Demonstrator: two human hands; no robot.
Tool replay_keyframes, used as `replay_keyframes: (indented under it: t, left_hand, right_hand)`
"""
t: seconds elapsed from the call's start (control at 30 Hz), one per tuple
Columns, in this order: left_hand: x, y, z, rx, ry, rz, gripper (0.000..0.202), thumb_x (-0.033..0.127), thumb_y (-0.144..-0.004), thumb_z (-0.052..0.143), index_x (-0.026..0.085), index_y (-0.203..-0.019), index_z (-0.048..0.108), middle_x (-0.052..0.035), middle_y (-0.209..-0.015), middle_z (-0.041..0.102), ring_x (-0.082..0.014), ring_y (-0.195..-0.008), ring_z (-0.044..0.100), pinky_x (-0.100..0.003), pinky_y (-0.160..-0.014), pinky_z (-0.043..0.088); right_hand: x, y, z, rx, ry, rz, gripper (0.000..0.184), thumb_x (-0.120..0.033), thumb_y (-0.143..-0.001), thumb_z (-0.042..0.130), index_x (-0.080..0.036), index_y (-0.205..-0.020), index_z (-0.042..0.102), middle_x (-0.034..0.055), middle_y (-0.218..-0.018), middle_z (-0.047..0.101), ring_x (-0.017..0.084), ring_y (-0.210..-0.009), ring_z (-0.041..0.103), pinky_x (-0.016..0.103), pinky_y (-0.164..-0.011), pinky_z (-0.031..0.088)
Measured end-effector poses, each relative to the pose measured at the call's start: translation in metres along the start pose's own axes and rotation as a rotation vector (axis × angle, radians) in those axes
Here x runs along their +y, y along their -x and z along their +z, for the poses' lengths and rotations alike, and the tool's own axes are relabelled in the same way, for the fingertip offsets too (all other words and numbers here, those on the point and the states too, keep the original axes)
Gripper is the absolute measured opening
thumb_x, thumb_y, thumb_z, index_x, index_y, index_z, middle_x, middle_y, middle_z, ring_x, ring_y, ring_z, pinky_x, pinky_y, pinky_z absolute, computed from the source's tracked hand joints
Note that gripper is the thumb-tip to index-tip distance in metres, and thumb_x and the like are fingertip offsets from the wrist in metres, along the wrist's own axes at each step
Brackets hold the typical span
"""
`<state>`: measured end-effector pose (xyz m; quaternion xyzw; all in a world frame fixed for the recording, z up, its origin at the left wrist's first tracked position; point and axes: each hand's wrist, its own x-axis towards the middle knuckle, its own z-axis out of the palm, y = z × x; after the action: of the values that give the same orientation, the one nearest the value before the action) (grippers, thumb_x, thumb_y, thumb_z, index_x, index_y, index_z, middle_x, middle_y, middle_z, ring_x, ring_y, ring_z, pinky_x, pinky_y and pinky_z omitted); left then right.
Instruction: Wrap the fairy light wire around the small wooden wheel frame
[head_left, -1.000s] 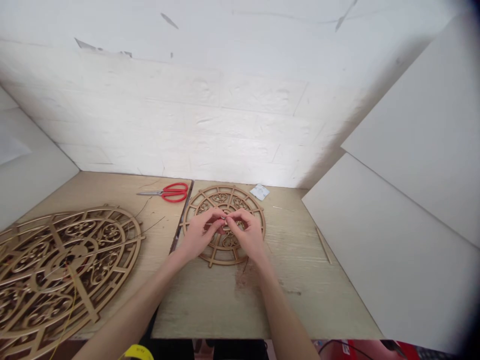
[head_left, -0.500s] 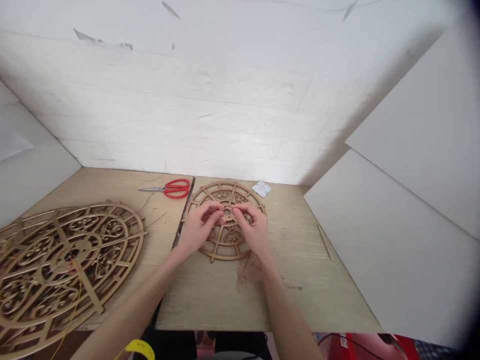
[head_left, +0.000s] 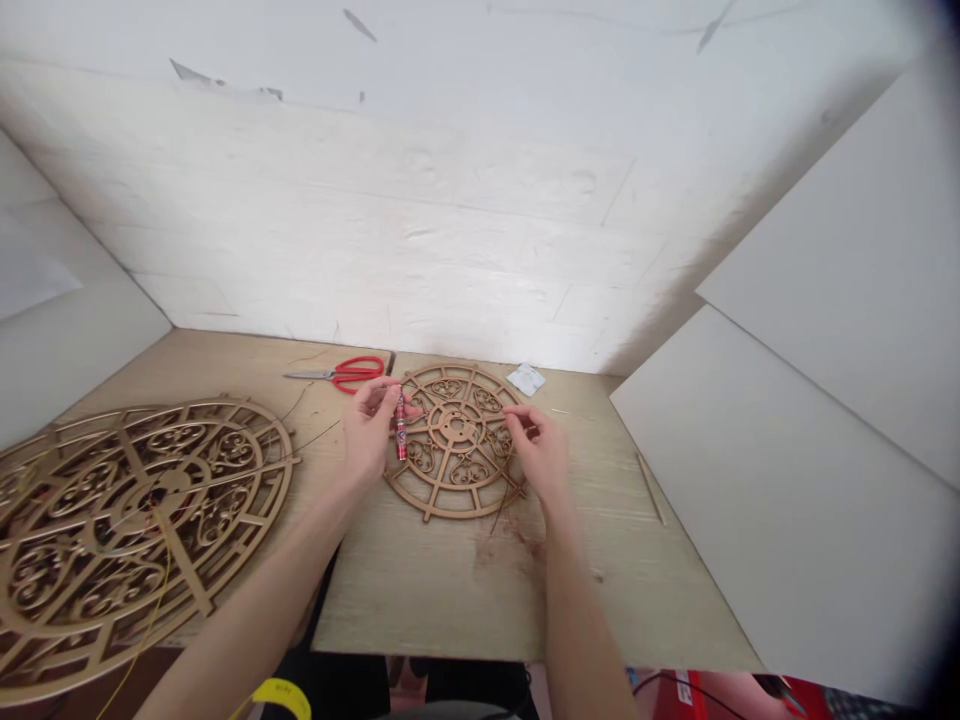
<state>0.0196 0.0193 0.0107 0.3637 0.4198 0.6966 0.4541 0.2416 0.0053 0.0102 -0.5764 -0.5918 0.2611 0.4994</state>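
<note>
On the table in front of me lies a round, gold-brown openwork lattice disc [head_left: 459, 428] with scroll patterns and a hub ring. My left hand [head_left: 367, 425] is over its left edge, thumb and fingers pinching the upper end of a slim red patterned tube [head_left: 401, 430], which points down toward me. Over the disc's right side, my right hand [head_left: 536, 445] has its thumb and forefinger pressed together. Whatever may be between those fingertips is too small to make out. A thin dark strand [head_left: 496, 517] sticks out at the disc's lower right.
Several larger lattice discs [head_left: 206, 590] are stacked at the left, with a yellow thread [head_left: 154, 610] across them. Red-handled scissors [head_left: 358, 373] lie behind my left hand. A small white packet [head_left: 526, 379] and a thin stick [head_left: 651, 488] are to the right. White panels enclose the table.
My hands have moved apart from above the disc's hub, the left going left and the right going right. The red tube now shows in my left hand.
</note>
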Motion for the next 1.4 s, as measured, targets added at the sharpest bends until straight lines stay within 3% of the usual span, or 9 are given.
replay_keyframes:
  t: [0.27, 0.47, 0.6, 0.83, 0.97, 1.07, 1.13, 1.23, 1.4]
  left_hand:
    - [-0.01, -0.004, -0.003, 0.016, 0.04, -0.026, 0.033, 0.041, -0.069, 0.078, 0.019, -0.089, 0.062, 0.001, -0.069, 0.066, -0.0143, -0.055, 0.065, -0.029, -0.058, 0.057]
    - [-0.016, -0.007, -0.005, 0.013, 0.048, -0.049, 0.034, 0.04, -0.068, 0.079, 0.019, -0.089, 0.062, 0.0011, -0.068, 0.066, -0.0145, -0.056, 0.065, -0.031, -0.061, 0.058]
    - [-0.023, -0.009, -0.007, -0.008, 0.062, -0.071, 0.034, 0.04, -0.068, 0.079, 0.019, -0.09, 0.062, 0.0011, -0.069, 0.066, -0.0147, -0.056, 0.065, -0.034, -0.064, 0.058]
    - [-0.026, -0.011, -0.007, -0.005, 0.093, -0.096, 0.04, 0.042, -0.063, 0.083, 0.019, -0.089, 0.062, 0.0006, -0.069, 0.067, -0.0142, -0.056, 0.065, -0.031, -0.062, 0.058]
    - [-0.024, -0.01, -0.007, 0.0, 0.085, -0.102, 0.043, 0.043, -0.063, 0.083, 0.018, -0.09, 0.062, 0.0007, -0.068, 0.068, -0.0136, -0.055, 0.065, -0.03, -0.06, 0.058]
    - [-0.023, -0.01, -0.006, -0.006, 0.085, -0.111, 0.043, 0.043, -0.063, 0.083, 0.018, -0.09, 0.061, 0.0011, -0.068, 0.067, -0.0139, -0.056, 0.065, -0.03, -0.061, 0.058]
    - [-0.024, -0.01, -0.006, -0.004, 0.089, -0.115, 0.043, 0.043, -0.063, 0.083, 0.018, -0.09, 0.061, 0.001, -0.068, 0.067, -0.0141, -0.056, 0.066, -0.031, -0.061, 0.058]
    - [-0.024, -0.01, -0.006, -0.007, 0.08, -0.11, 0.042, 0.042, -0.063, 0.082, 0.018, -0.09, 0.061, 0.0009, -0.068, 0.067, -0.0148, -0.057, 0.066, -0.032, -0.062, 0.058]
    - [-0.025, -0.01, -0.007, -0.006, 0.087, -0.094, 0.039, 0.041, -0.065, 0.081, 0.019, -0.09, 0.062, 0.0011, -0.069, 0.066, -0.0143, -0.057, 0.065, -0.034, -0.065, 0.059]
  right_hand:
    - [0.002, 0.0, -0.001, -0.264, 0.397, 0.067, 0.015, -0.027, -0.079, 0.065, -0.018, -0.089, 0.07, 0.0036, -0.074, 0.071, 0.019, -0.064, 0.059, 0.031, -0.062, 0.039]
    - [0.004, 0.002, 0.004, -0.282, 0.404, 0.052, 0.018, -0.011, -0.076, 0.061, -0.018, -0.091, 0.069, 0.0027, -0.073, 0.069, 0.018, -0.067, 0.061, 0.03, -0.066, 0.04]
    - [0.007, 0.0, 0.005, -0.24, 0.177, 0.1, 0.013, -0.013, -0.074, 0.059, -0.018, -0.082, 0.067, 0.0012, -0.07, 0.065, 0.017, -0.063, 0.057, 0.031, -0.064, 0.041]
    - [-0.005, 0.001, -0.005, -0.285, -0.598, 0.252, 0.02, -0.035, -0.072, 0.073, -0.021, -0.086, 0.071, -0.0012, -0.066, 0.065, 0.014, -0.064, 0.056, 0.027, -0.063, 0.042]
    - [-0.006, 0.0, -0.011, -0.139, -0.749, 0.222, 0.02, -0.033, -0.067, 0.076, -0.023, -0.084, 0.072, 0.0016, -0.08, 0.072, 0.015, -0.071, 0.06, 0.029, -0.068, 0.046]
    - [0.002, -0.003, -0.011, 0.019, -0.544, 0.128, 0.013, -0.029, -0.071, 0.069, -0.023, -0.082, 0.071, 0.0025, -0.083, 0.072, 0.018, -0.075, 0.061, 0.032, -0.071, 0.047]
    - [0.007, -0.004, -0.008, 0.039, -0.292, 0.052, 0.009, -0.023, -0.074, 0.06, -0.022, -0.077, 0.069, 0.0031, -0.081, 0.071, 0.02, -0.076, 0.062, 0.034, -0.072, 0.047]
    - [0.008, -0.003, -0.005, -0.096, -0.021, -0.095, 0.022, -0.012, -0.074, 0.048, -0.021, -0.07, 0.068, 0.005, -0.085, 0.07, 0.022, -0.085, 0.064, 0.037, -0.076, 0.047]
    - [-0.001, 0.001, -0.002, -0.287, 0.064, -0.299, 0.035, -0.001, -0.073, 0.045, -0.022, -0.071, 0.073, 0.0052, -0.09, 0.066, 0.021, -0.095, 0.061, 0.039, -0.087, 0.046]
